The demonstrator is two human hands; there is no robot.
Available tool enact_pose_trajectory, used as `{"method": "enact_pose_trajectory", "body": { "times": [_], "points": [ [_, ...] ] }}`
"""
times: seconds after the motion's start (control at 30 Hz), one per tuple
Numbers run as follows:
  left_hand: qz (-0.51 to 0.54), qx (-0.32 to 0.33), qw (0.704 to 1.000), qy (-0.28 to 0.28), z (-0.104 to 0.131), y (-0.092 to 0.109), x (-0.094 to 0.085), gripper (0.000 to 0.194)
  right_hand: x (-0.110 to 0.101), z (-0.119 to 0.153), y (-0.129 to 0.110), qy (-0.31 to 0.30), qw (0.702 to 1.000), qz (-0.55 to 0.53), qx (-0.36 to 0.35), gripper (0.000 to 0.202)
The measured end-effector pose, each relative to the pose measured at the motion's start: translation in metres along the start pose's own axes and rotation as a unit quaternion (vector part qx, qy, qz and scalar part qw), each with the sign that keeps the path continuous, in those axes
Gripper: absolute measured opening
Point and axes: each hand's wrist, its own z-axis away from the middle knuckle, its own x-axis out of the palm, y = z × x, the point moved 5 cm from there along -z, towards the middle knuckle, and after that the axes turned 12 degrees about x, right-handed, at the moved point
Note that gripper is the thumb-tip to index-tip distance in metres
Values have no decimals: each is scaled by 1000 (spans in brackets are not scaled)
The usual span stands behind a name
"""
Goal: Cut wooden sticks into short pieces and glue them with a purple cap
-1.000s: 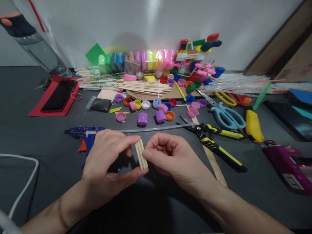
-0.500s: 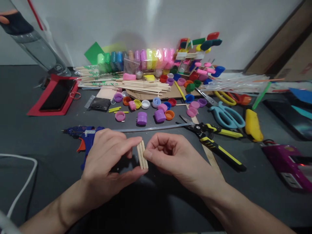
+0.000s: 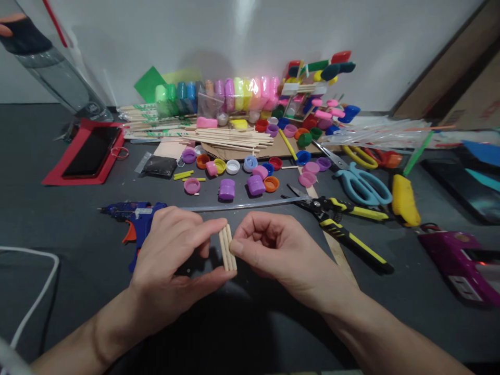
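Observation:
Several short wooden sticks (image 3: 227,249) stand side by side as a small panel between my hands. My left hand (image 3: 175,255) grips the panel by its ends, index finger on top and thumb underneath. From the right, the thumb and curled fingers of my right hand (image 3: 269,245) pinch the panel's near side edge. Partly behind my left hand lies a blue glue gun (image 3: 135,211) with an orange trigger. A clear glue stick (image 3: 238,204) stretches across the table just beyond both hands. Cutting pliers (image 3: 339,219) with yellow and black handles rest to the right.
Behind are purple jars (image 3: 227,189), coloured lids, wooden skewers (image 3: 234,139) and a row of clay packs (image 3: 219,96). Blue scissors (image 3: 363,185) and a purple device (image 3: 463,265) lie at right. At left are a phone (image 3: 91,152), a water bottle (image 3: 58,73) and a white cable (image 3: 47,291).
Almost nothing differs. Both hands keep the same hold on the wooden sticks, and the whole view has shifted very slightly.

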Motion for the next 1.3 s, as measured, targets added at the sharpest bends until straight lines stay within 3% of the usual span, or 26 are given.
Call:
{"method": "enact_pose_trajectory", "body": {
  "times": [0.27,0.77,1.07,1.17,1.3],
  "points": [
    [13,-4,1000,9,0,-1,0,53,1,1,-1,4,1000,6,-4,18],
    [-27,3,999,-28,-2,1,2,47,-1,1,-2,21,998,56,19,24],
    [-9,3,999,-42,-1,0,4,50,-7,2,-4,-8,995,96,12,27],
    [-10,-7,997,-73,0,-3,10,47,-21,1,-10,44,984,167,-39,25],
    [-5,-2,984,-178,4,-10,25,44,-41,-1,-17,141,950,259,-100,27]
  ]
}}
